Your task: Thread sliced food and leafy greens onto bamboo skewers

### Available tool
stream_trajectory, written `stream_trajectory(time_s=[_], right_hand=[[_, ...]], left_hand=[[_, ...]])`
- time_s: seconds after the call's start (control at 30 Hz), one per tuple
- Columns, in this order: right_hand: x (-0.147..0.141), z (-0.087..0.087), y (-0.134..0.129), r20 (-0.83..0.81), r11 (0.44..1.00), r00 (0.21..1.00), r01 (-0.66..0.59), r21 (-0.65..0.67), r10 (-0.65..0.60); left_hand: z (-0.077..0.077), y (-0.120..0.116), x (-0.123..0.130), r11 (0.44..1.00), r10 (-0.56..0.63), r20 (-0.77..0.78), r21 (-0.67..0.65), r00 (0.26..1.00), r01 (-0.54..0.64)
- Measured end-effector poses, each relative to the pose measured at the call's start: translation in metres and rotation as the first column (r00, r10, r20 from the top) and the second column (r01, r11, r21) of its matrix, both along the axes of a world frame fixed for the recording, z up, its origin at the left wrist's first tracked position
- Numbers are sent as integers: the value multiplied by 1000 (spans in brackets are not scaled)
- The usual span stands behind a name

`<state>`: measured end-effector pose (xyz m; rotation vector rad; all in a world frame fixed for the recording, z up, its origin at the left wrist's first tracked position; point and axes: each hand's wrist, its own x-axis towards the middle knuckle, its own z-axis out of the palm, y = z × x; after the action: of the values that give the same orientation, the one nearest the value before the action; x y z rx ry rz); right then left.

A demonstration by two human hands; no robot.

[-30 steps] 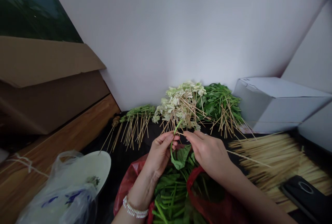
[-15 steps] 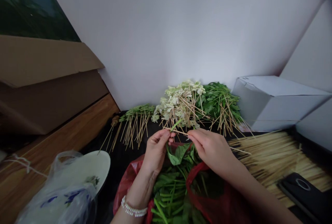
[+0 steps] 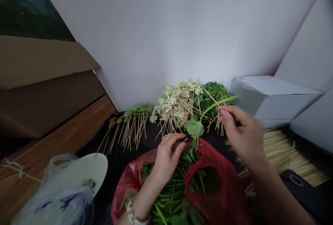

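Green leafy stem point(image 3: 207, 109) across a wooden skewer point(image 3: 209, 94), near the tips of the right hand point(image 3: 241, 129), pinched closed on the skewer. Left hand point(image 3: 166, 155) with fingers parted, above a red plastic bag point(image 3: 229, 180) of leafy greens point(image 3: 170, 197). Beyond, skewered pale leaves point(image 3: 173, 100); at right, piled skewers point(image 3: 283, 152) beside a white box point(image 3: 288, 105).

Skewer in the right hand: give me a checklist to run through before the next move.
1. Skewer gripped by the right hand: ok.
2. Leafy stem pierced by the skewer, not just pinched against it: cannot tell.
3. Left hand free: ok, fingers parted.
4. Red bag open, greens showing: ok.
5. Phone apart from the loose skewers: not ok, overlapping in view.
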<state>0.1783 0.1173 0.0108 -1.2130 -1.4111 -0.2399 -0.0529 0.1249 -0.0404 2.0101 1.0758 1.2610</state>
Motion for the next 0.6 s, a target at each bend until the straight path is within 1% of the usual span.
stream_trajectory(time_s=[0.07,0.17,0.23,0.27,0.3,0.33,0.37,0.4,0.43,0.47,0.5,0.53,0.6], right_hand=[[2,0,1,-5,1000,1000,5,3,-5],[4,1,0,-43,999,999,27,29,-26],[8,2,-1,-86,997,995,55,53,-51],[10,3,-1,-112,996,992,66,63,-59],[12,4,-2,-140,995,988,74,71,-64],[14,5,-2,-165,994,984,76,73,-63],[15,6,-3,-188,995,980,76,70,-62],[16,7,-3,-207,995,977,74,68,-59],[17,7,-4,-219,995,974,72,66,-56],[17,8,-4,-225,996,973,68,61,-52],[16,8,-5,-228,996,972,62,56,-48],[16,9,-5,-229,997,973,55,51,-41],[14,10,-7,-218,998,976,36,42,-26]], left_hand=[[-1,-1,3,993,-116,-193,3,974,118],[-1,-3,6,972,-233,-416,-61,879,229],[-2,-3,9,958,-286,-482,-108,828,267],[-3,-4,10,953,-302,-482,-123,822,278],[-4,-3,11,950,-311,-458,-131,833,282],[-5,-3,12,951,-308,-406,-132,860,278],[-6,-3,13,956,-291,-320,-130,902,262],[-6,-2,13,963,-254,-184,-136,950,231],[-6,-2,13,970,-193,-16,-150,981,189],[-6,-1,12,975,-115,157,-173,981,142],[-5,1,10,975,-30,309,-200,950,96],[-4,2,8,973,48,429,-225,902,55],[-1,7,2,967,162,572,-253,804,-15]])
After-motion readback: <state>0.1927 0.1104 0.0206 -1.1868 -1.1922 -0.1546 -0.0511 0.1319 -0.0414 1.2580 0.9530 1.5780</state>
